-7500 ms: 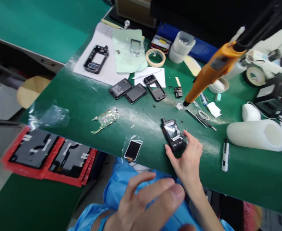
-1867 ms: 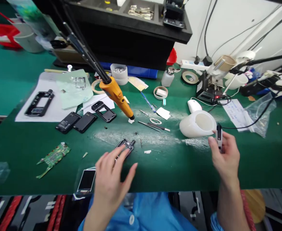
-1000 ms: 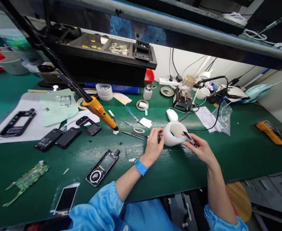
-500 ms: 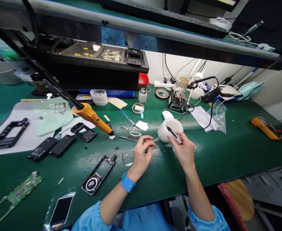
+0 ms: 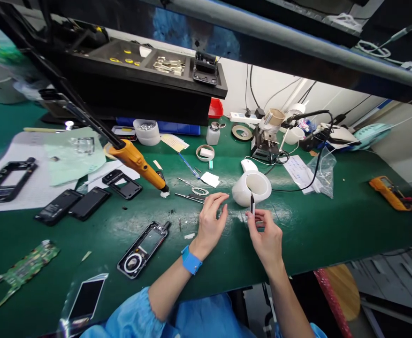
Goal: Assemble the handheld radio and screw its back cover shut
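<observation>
While a black plastic handset (image 5: 143, 249) lies unassembled, the right hand (image 5: 267, 237) pinches a slim black-and-white tool (image 5: 252, 204), left hand (image 5: 210, 224) grip unclear.

The single camera, worn on the person's head, faces forward and down over blue cloth sleeves (image 5: 128, 310), with the bare left hand (image 5: 209, 225) and bare right hand (image 5: 266, 237) fairly near, below centre, and the flat green bench (image 5: 325, 225) stretching away beyond.
</observation>
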Action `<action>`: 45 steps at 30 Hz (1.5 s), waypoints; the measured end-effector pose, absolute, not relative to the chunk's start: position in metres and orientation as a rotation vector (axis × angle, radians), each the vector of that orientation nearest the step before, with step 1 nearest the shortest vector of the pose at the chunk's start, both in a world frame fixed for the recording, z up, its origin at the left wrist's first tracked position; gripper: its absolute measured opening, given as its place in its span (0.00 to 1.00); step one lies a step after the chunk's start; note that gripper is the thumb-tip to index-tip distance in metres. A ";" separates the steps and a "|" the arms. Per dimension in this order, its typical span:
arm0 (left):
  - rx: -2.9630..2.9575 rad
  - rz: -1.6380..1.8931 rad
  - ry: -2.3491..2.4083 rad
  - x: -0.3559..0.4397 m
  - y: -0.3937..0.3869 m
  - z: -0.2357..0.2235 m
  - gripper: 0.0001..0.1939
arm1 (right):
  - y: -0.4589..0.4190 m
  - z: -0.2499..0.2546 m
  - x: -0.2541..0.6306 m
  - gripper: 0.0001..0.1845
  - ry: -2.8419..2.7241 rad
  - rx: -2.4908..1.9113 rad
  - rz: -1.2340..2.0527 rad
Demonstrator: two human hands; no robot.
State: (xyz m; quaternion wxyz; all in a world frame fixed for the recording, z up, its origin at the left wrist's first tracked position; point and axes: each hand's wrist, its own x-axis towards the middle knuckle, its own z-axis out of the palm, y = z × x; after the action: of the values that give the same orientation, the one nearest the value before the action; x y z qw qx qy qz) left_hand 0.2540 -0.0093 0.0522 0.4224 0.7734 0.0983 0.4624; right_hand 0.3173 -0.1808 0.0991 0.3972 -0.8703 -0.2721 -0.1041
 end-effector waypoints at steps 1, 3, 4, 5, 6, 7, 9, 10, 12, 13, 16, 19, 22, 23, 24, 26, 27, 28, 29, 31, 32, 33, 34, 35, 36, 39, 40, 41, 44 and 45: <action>1.942 1.151 0.247 0.254 -0.009 0.051 0.15 | -0.179 0.097 0.317 0.22 -0.694 -2.213 -0.260; 1.948 1.141 0.249 0.253 -0.009 0.051 0.16 | -0.176 0.094 0.318 0.23 -0.704 -2.231 -0.255; 1.948 1.138 0.250 0.252 -0.009 0.050 0.16 | -0.175 0.093 0.319 0.24 -0.710 -2.240 -0.253; 1.946 1.138 0.251 0.252 -0.009 0.050 0.16 | -0.174 0.092 0.319 0.24 -0.717 -2.248 -0.251; 1.943 1.140 0.253 0.251 -0.010 0.050 0.17 | -0.173 0.092 0.320 0.24 -0.725 -2.256 -0.250; 1.939 1.143 0.254 0.251 -0.010 0.050 0.17 | -0.172 0.091 0.320 0.25 -0.731 -2.262 -0.251; 1.933 1.150 0.255 0.251 -0.011 0.051 0.17 | -0.171 0.091 0.321 0.25 -0.741 -2.271 -0.258; 1.932 1.153 0.254 0.251 -0.012 0.051 0.16 | -0.170 0.090 0.322 0.25 -0.745 -2.272 -0.262; 1.933 1.155 0.252 0.250 -0.012 0.052 0.16 | -0.169 0.090 0.322 0.26 -0.751 -2.271 -0.270; 1.933 1.155 0.252 0.250 -0.012 0.053 0.16 | -0.168 0.090 0.323 0.26 -0.754 -2.270 -0.272; 1.936 1.152 0.257 0.249 -0.012 0.055 0.17 | -0.166 0.088 0.325 0.27 -0.762 -2.269 -0.277; 1.937 1.151 0.255 0.248 -0.012 0.056 0.18 | -0.164 0.088 0.329 0.27 -0.775 -2.270 -0.288; 1.934 1.153 0.248 0.249 -0.012 0.055 0.18 | -0.163 0.088 0.332 0.26 -0.795 -2.280 -0.303; 1.932 1.153 0.247 0.249 -0.012 0.055 0.18 | -0.163 0.088 0.332 0.26 -0.802 -2.285 -0.308; 1.930 1.152 0.245 0.249 -0.012 0.055 0.18 | -0.163 0.088 0.333 0.25 -0.809 -2.290 -0.310; 1.925 1.147 0.244 0.250 -0.011 0.054 0.19 | -0.164 0.086 0.333 0.24 -0.826 -2.304 -0.312; 1.922 1.145 0.244 0.250 -0.011 0.054 0.19 | -0.164 0.086 0.333 0.23 -0.836 -2.311 -0.311; 1.918 1.143 0.245 0.250 -0.011 0.054 0.19 | -0.165 0.085 0.332 0.23 -0.849 -2.320 -0.309; 1.912 1.141 0.248 0.250 -0.011 0.054 0.19 | -0.167 0.084 0.332 0.22 -0.865 -2.329 -0.305; 1.898 1.136 0.257 0.250 -0.012 0.054 0.18 | -0.170 0.083 0.330 0.22 -0.907 -2.351 -0.295; 1.889 1.133 0.262 0.250 -0.012 0.054 0.19 | -0.172 0.082 0.329 0.22 -0.930 -2.364 -0.291; 1.880 1.129 0.268 0.250 -0.012 0.054 0.19 | -0.173 0.082 0.329 0.22 -0.955 -2.378 -0.287; 1.869 1.125 0.272 0.250 -0.011 0.054 0.19 | -0.175 0.082 0.328 0.23 -0.978 -2.394 -0.284; 1.858 1.119 0.277 0.251 -0.011 0.054 0.19 | -0.176 0.081 0.328 0.25 -1.001 -2.411 -0.282; 1.847 1.113 0.281 0.251 -0.010 0.054 0.19 | -0.177 0.081 0.328 0.26 -1.022 -2.429 -0.282; 1.803 1.092 0.297 0.255 -0.005 0.057 0.20 | -0.179 0.081 0.329 0.30 -1.079 -2.478 -0.295; 1.786 1.084 0.304 0.255 -0.004 0.060 0.20 | -0.179 0.082 0.329 0.31 -1.095 -2.492 -0.302; 1.771 1.075 0.311 0.254 -0.002 0.063 0.20 | -0.179 0.083 0.329 0.33 -1.109 -2.505 -0.310; 1.747 1.044 0.346 0.236 0.002 0.077 0.20 | -0.180 0.090 0.328 0.37 -1.139 -2.525 -0.337; 1.743 1.028 0.367 0.225 0.003 0.084 0.20 | -0.180 0.093 0.327 0.38 -1.143 -2.525 -0.347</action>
State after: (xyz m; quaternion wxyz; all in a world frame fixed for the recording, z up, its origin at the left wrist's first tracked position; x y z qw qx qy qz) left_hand 0.2247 0.0030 0.0835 0.5165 0.7258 0.1527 0.4280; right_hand 0.3268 -0.1795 0.0934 0.1734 -0.8902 -0.4031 -0.1223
